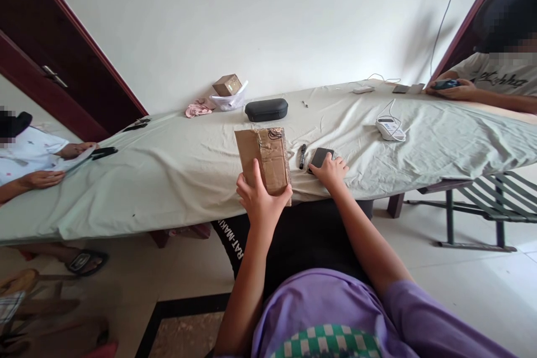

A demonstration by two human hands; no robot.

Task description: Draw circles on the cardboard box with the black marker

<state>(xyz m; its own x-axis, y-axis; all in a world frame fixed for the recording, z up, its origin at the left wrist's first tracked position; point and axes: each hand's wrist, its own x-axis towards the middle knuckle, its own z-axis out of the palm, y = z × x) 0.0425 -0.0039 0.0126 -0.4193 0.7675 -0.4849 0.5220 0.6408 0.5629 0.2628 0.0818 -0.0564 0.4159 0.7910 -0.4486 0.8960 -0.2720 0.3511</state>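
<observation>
My left hand [264,199] is wrapped round the lower part of a brown cardboard box [272,159], which has a flap on its left side and dark markings near its top. I hold the box upright at the table's near edge. My right hand [333,172] grips a dark flat rectangular thing [320,158], perhaps a phone, on the cloth. Its thumb lies at the near left edge and its fingers reach over the right side, hiding that part. Just left of it lies a black marker pen [302,156].
A pale cloth [180,179] covers the long table. Toward the wall are a black case [266,110], a small cardboard box [227,85] on a white bag, and a pink cloth [199,108]. A white corded device [390,128] stands right. People sit at both ends.
</observation>
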